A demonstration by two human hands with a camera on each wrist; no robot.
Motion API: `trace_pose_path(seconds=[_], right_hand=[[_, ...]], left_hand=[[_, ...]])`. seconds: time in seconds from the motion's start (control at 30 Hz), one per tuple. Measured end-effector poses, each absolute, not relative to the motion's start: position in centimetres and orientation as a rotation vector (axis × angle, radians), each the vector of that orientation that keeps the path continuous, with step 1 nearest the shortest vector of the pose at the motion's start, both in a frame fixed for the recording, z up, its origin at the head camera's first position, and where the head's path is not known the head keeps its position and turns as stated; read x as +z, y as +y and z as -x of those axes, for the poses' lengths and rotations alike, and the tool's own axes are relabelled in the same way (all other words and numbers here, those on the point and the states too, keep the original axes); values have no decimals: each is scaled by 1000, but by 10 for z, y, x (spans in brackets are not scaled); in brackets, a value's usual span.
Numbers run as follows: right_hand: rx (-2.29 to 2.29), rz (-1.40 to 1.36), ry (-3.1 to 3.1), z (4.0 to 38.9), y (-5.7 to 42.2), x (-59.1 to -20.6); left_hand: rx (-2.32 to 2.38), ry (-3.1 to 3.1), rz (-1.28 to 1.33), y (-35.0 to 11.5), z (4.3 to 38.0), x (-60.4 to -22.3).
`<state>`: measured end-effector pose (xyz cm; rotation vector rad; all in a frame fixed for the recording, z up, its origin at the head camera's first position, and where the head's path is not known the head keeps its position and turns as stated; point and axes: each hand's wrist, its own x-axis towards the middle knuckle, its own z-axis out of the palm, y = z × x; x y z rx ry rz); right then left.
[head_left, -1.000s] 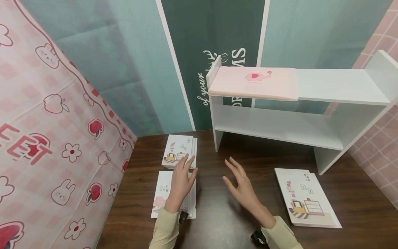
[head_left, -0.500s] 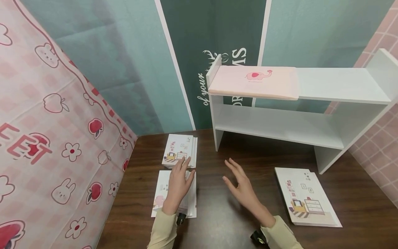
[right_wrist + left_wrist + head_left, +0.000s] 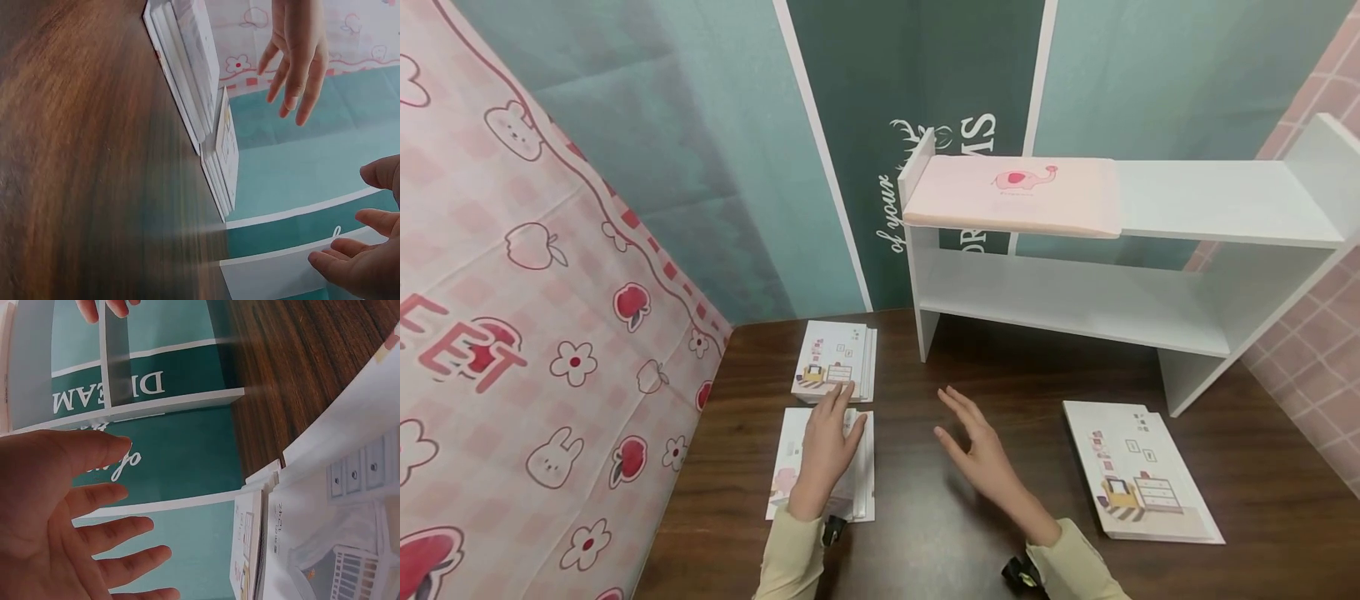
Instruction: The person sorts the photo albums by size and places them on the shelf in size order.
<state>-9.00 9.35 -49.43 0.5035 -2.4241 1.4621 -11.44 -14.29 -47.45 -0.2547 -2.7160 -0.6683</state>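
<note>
L hand (image 3: pixel 826 446) is hovering over the near book stack (image 3: pixel 787 454) on the desk's (image 3: pixel 917 550) L side, fingers spread & mostly straight, holding nothing; R wrist view is showing it apart from the stack. R hand (image 3: pixel 988 467) is hanging above the desk btwn the near stack & the R book stack (image 3: pixel 1138 471), fingers loosely extended, thumb apart, also gripping nothing. Far book stack (image 3: pixel 833 354) is lying just behind the near one, cover showing drawers; R one is showing a similar print. White 2-tier shelf unit (image 3: pixel 1075 304) is standing at the back, R of ctr, w/ a pink elephant-print pack (image 3: pixel 1015 196) lying on its top, L part. Pink bunny-&-apple cloth (image 3: pixel 572 317) is hanging far L, teal/green backdrop (image 3: pixel 722 167) behind.
</note>
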Motion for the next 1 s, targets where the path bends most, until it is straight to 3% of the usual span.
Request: trace_pose_path(seconds=[1.0], right_hand=[[1543, -524, -2527, 81, 82, -508]], left_hand=[[-591, -2777, 222, -150, 102, -484]])
